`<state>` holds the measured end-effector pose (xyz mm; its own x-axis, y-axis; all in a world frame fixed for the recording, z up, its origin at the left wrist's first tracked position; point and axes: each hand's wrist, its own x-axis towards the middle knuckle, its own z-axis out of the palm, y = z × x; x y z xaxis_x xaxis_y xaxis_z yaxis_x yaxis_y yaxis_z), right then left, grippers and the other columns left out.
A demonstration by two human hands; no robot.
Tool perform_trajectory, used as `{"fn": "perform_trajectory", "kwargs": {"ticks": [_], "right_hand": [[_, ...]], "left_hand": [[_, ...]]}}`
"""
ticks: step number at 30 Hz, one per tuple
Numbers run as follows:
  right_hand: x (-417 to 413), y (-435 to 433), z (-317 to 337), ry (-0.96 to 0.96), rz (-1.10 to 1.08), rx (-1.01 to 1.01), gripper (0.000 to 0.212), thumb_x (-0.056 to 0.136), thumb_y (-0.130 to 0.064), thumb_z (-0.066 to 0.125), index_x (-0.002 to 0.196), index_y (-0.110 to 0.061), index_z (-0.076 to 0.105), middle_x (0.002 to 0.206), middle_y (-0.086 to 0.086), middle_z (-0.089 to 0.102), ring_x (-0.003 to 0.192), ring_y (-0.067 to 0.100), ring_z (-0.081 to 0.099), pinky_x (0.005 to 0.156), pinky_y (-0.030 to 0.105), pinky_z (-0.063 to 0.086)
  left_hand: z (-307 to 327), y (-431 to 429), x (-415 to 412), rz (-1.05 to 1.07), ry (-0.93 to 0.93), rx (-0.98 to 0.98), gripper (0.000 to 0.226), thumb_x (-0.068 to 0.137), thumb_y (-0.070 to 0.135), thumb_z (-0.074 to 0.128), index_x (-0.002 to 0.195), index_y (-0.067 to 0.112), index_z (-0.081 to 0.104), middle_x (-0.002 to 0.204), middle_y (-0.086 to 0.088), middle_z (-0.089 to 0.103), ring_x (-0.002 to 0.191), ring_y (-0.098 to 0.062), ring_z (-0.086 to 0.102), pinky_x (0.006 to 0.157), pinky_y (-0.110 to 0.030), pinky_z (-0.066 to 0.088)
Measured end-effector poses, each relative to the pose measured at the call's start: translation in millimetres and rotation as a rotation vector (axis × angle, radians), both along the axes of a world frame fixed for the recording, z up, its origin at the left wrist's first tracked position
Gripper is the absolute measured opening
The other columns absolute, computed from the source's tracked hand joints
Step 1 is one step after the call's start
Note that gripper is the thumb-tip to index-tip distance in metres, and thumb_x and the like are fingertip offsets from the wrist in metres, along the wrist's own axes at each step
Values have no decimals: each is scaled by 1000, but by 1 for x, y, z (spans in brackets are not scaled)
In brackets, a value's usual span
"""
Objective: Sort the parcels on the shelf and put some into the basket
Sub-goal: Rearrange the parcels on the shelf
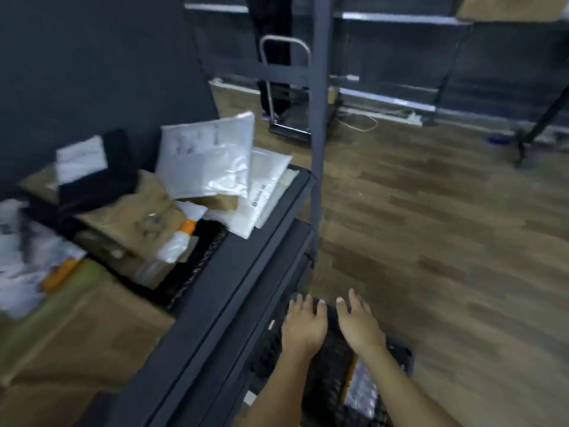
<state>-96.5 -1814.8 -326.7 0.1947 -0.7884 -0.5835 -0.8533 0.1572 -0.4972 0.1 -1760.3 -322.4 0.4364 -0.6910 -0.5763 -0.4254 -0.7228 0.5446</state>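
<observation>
Both my hands hover over a black plastic basket (400, 355) on the floor at the bottom of the view. My left hand (303, 326) and my right hand (358, 323) are empty, fingers straight and spread. A silvery parcel with an orange edge (360, 386) lies inside the basket. On the dark metal shelf (246, 257) to the left lies a heap of parcels: white plastic mailers (209, 155), flat white envelopes (264, 192), brown paper packages (132, 217), a black bag (98, 183) and a large cardboard box (77, 331).
A dark upright post (318, 118) of the shelf frame stands at its far corner. Wooden floor (431, 226) stretches to the right. A folding hand trolley (286, 87) stands at the back, a person's dark-clothed legs (272, 50) behind it. A tripod leg (538, 127) is far right.
</observation>
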Motion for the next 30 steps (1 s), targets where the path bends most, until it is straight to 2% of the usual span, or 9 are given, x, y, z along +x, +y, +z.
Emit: {"fn": "perform_trajectory", "kwargs": {"ticks": [7,9,11,13,17,19,22,25,30], "right_hand": [[111,26,117,-176,267,-197,62,96,-57,21,151,-30,15,160,-5,14,144,24,22,112,46,24],[147,48,145,-243,342,-236,62,96,-57,24,151,-29,19,159,-3,17,143,25,25,111,48,25],[174,70,169,-334,373,-329,59,97,-53,29,149,-25,26,156,3,26,137,29,33,107,48,31],[201,99,194,-464,411,-488,52,97,-43,38,142,-17,38,146,10,39,129,32,41,100,45,37],[248,147,231,-688,534,-576,41,97,-30,46,133,-11,48,134,11,49,122,28,46,97,36,38],[269,165,237,-694,598,-516,40,96,-31,47,133,-15,47,135,9,48,121,28,48,95,35,40],[298,181,238,-679,659,-387,40,95,-27,47,134,-16,46,136,10,47,118,28,50,88,33,41],[324,188,236,-663,649,-298,41,94,-26,50,133,-12,47,132,13,52,115,29,53,89,35,45],[365,192,228,-572,646,-269,41,94,-24,53,128,-3,44,126,20,55,113,36,54,81,34,42]], "left_hand": [[120,58,88,263,-107,-235,62,101,48,22,153,14,19,163,-2,8,150,-18,0,122,-36,5],[148,81,112,339,-156,-317,60,102,43,25,149,7,28,160,-7,19,150,-22,8,121,-38,10],[176,98,130,406,-165,-444,52,102,34,30,139,0,41,151,-14,36,145,-30,20,118,-41,18],[205,122,149,497,-167,-561,49,101,30,33,135,-2,43,149,-17,38,142,-34,26,117,-45,21],[240,167,191,669,-261,-676,47,102,28,33,142,5,42,151,-11,38,143,-26,29,118,-41,23],[243,192,212,731,-271,-665,46,101,28,32,140,6,43,149,-10,40,141,-27,31,116,-40,25],[235,225,240,784,-262,-595,51,102,32,31,148,10,31,158,-7,26,146,-22,21,118,-36,20],[225,243,269,833,-306,-479,56,100,39,33,150,15,30,158,-5,26,146,-22,22,118,-40,23],[211,260,304,817,-283,-382,59,100,43,34,153,22,19,162,1,11,150,-18,4,120,-38,11]]}}
